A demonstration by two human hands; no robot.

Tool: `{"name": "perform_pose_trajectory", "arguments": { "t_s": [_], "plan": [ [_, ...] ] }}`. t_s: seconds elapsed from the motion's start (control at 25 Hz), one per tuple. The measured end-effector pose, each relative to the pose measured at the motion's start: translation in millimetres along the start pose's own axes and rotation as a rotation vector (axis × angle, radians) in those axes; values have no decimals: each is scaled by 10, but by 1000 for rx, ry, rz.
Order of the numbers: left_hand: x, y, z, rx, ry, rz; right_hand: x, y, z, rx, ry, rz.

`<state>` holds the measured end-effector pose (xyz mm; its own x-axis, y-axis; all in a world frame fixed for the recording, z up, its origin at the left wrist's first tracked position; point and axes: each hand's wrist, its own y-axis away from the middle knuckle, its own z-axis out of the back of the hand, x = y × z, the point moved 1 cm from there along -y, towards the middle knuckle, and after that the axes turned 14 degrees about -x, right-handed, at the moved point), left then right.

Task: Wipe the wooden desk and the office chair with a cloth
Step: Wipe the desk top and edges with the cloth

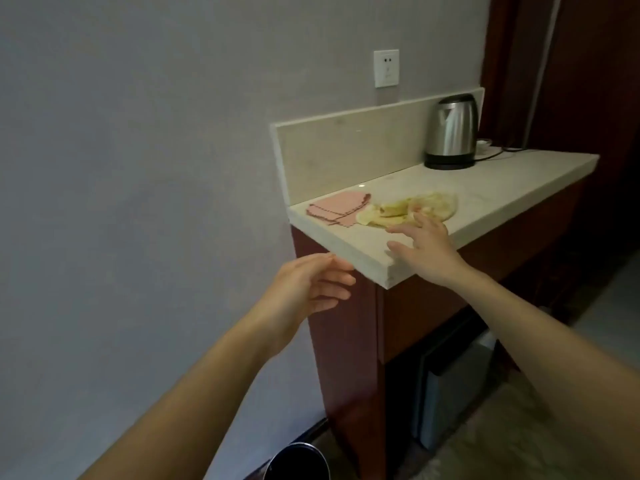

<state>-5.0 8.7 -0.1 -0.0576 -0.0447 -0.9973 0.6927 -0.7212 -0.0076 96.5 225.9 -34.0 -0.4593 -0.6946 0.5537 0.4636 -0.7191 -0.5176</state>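
- Grey wall (pixel 138 150) backs a pale stone-topped bench (pixel 512 188) on a red wooden cabinet. No wooden desk or office chair is in view.
- Right hand (pixel 426 251) is stretched over the bench's near corner, fingers straight and spread, holding nothing. Its fingertips (pixel 419 218) lie at the near edge of the yellow cloth (pixel 426 204); I cannot tell whether they touch it.
- Left hand (pixel 311 289) hangs just beside the bench's near corner, below the top, with its fingers loosely extended and empty.
- That yellow cloth lies crumpled on the bench top. A pink cloth (pixel 337 209), folded flat, lies just beside it towards the wall end, and their edges appear to meet.
- Further along the bench stands a steel kettle (pixel 452 131), well apart from both cloths, its cord trailing to the right. A socket (pixel 386 68) sits on the wall above.
- Judged step: picking up a cloth, so the wiping itself is not yet begun.
- To do it well, press the fingers down onto the crumpled middle and gather it into the palm rather than pinching one loose corner. That way it lifts in one bunch and does not drag the pink cloth off the edge.
- The empty left hand could steady or take the pink cloth if both are wanted.
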Motion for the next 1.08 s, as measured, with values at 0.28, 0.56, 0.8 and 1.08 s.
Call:
{"name": "perform_pose_trajectory", "arguments": {
  "t_s": [0.28, 0.56, 0.8, 1.08],
  "plan": [
    [44, -276, -459, -3, -53, 27, -258, -320, -390, 166, 315, -121],
    [153, -356, -256, -52, -45, 33, -40, -230, -343, -25, 139, -102],
    [288, -134, 376, -156, -12, 61, 810, 336, -305, 6, -442, 45],
    [661, 696, 1734, -398, -33, 69, 2100, 1233, -748, 329, -1056, -107]
  ]
}}
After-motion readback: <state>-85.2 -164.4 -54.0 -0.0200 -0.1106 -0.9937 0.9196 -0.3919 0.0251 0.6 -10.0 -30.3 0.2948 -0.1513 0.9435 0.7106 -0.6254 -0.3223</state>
